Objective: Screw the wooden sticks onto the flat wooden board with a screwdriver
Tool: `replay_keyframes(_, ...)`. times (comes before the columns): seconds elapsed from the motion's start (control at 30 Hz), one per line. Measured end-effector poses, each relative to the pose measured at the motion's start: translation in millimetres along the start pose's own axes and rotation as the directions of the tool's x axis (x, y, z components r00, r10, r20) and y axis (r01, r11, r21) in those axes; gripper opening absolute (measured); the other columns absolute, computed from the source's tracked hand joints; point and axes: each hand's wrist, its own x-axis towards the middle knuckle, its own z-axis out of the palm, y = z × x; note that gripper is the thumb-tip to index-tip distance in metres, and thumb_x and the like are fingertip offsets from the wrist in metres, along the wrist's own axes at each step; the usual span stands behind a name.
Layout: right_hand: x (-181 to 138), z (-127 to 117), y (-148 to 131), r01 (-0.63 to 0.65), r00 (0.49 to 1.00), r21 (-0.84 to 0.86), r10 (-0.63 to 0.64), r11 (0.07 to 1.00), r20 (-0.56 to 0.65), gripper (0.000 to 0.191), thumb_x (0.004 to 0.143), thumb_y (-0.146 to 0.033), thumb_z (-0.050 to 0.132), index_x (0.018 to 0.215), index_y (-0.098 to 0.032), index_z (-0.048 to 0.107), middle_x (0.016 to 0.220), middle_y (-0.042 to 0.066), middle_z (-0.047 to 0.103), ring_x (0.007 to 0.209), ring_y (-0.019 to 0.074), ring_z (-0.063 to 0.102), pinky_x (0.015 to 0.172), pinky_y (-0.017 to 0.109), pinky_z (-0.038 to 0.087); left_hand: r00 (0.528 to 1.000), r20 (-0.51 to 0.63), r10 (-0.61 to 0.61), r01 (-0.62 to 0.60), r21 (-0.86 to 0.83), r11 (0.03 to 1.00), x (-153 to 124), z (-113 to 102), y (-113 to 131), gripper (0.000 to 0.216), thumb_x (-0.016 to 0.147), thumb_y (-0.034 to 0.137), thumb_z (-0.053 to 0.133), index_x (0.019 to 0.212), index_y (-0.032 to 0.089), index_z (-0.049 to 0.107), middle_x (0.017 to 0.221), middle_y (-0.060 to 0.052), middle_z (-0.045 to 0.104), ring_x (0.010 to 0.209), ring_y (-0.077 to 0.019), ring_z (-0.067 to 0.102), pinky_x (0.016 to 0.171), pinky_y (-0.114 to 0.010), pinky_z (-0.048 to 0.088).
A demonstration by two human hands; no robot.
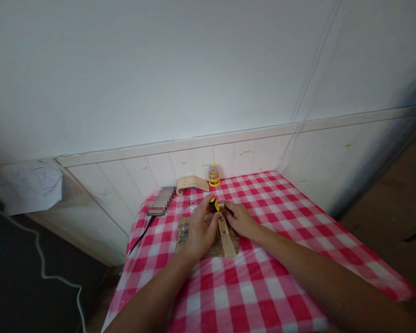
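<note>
My left hand is closed around a yellow and black screwdriver, whose tip points down at a light wooden strip. My right hand rests on the far end of that strip, fingers curled against it. The strip lies over a brown printed sheet or board on the red and white checked tablecloth.
A curved wooden piece and a small yellow container with a clear dome stand at the table's far edge by the panelled wall. A blurred dark object with a black cable lies at the far left corner. Small metal parts lie near it.
</note>
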Motion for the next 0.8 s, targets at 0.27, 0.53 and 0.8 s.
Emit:
replay_keyframes(0.27, 1, -2, -8, 0.033, 0.999, -0.008, -0.033, 0.999, -0.026, 0.030, 0.099, -0.017, 0.048, 0.118, -0.018, 0.071, 0.109, 0.011, 0.080, 0.097, 0.0258, 0.076, 0.083, 0.038, 0.059, 0.999, -0.035, 0.009, -0.010, -0.039, 0.999, 2, 3, 0, 0.047, 0.096, 0.028, 0.061, 0.141, 0.021, 0.055, 0.133, -0.015, 0.068, 0.113, -0.0263, 0.070, 0.095, -0.045, 0.059)
replay_keyframes(0.53, -2, -2, -7, 0.030, 0.999, 0.041, -0.031, 0.999, 0.029, 0.030, 0.102, -0.026, 0.049, 0.123, -0.019, 0.070, 0.114, 0.010, 0.079, 0.102, 0.0237, 0.074, 0.090, 0.040, 0.059, 0.995, -0.031, -0.096, 0.092, -0.110, 0.990, -3, 5, 0, 0.053, 0.096, 0.028, 0.061, 0.147, 0.021, 0.050, 0.134, -0.015, 0.067, 0.112, -0.0245, 0.071, 0.091, -0.039, 0.061)
replay_keyframes(0.8, -2, -3, -11, 0.057, 0.996, 0.027, -0.059, 0.998, 0.074, 0.029, 0.100, -0.025, 0.051, 0.117, -0.018, 0.073, 0.106, 0.010, 0.080, 0.096, 0.0248, 0.075, 0.084, 0.038, 0.060, 0.996, -0.007, -0.093, 0.091, -0.107, 0.990, -8, -2, 6, 0.053, 0.095, 0.025, 0.061, 0.147, 0.022, 0.051, 0.140, -0.015, 0.064, 0.116, -0.0251, 0.069, 0.095, -0.042, 0.060)
